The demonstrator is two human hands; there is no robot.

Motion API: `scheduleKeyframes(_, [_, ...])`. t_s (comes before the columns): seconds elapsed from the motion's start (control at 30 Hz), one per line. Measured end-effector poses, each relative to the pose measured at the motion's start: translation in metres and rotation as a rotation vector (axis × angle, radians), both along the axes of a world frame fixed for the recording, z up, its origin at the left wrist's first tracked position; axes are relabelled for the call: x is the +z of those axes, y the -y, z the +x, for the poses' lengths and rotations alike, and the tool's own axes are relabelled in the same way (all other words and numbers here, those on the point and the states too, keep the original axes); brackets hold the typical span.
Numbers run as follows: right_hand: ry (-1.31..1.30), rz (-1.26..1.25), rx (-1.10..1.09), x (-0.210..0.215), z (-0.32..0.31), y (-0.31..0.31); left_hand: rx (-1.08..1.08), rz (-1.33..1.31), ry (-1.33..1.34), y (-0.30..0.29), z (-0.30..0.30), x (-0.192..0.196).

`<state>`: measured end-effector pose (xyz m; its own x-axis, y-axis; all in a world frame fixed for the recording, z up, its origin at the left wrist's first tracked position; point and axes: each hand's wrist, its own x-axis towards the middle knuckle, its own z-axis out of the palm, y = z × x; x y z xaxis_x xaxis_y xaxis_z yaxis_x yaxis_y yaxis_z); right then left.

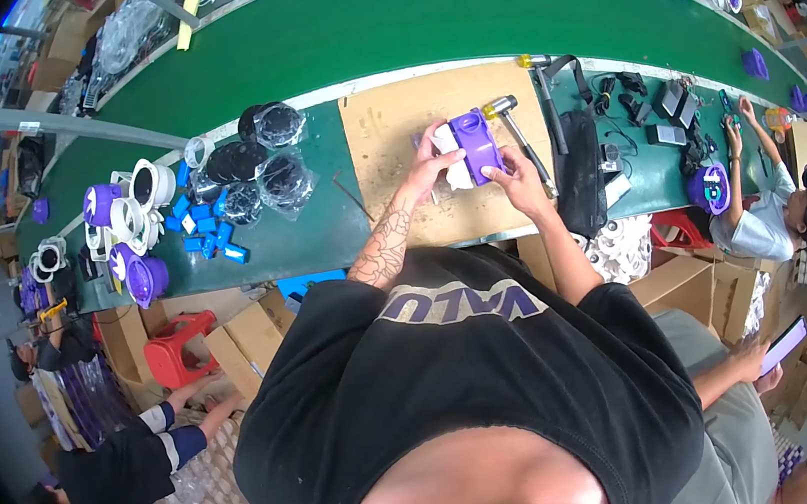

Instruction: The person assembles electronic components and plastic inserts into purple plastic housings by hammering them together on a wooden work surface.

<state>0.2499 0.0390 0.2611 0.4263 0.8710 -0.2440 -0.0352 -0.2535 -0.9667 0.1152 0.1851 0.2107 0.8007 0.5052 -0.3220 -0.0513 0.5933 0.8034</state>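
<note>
A green workbench [320, 232] carries a brown cardboard sheet [388, 123] directly under the hands. Just right of the right hand [520, 177] lies a hammer [520, 137]; well left of the left hand [427, 158] lie black discs [257, 164], blue blocks [205, 231] and purple-and-white parts [125, 236].

A purple housing [477, 144] with a white part [453, 157] against its left side stands on edge, held up between both hands over the brown board [388, 128]. The purple piece is rounded and curved, near the board's right end.
</note>
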Motion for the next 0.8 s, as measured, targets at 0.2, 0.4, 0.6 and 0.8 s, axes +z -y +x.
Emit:
scheduleKeyframes(0.2, [-0.028,0.058,-0.126,-0.008,-0.003,0.01,0.072,0.162,-0.065,-0.001,-0.009,0.001])
scheduleKeyframes(0.4, [0.485,-0.037,-0.047,-0.007,0.027,0.004,0.195,0.059,-0.098,-0.035,-0.059,-0.022])
scheduleKeyframes(0.6, [1.131,-0.175,0.2,-0.031,-0.007,-0.031,0.409,-0.326,0.057,-0.021,-0.084,-0.018])
scheduleKeyframes(0.8, [1.216,-0.319,0.258,-0.056,-0.013,-0.041,0.565,-0.528,0.163,-0.024,-0.114,-0.017])
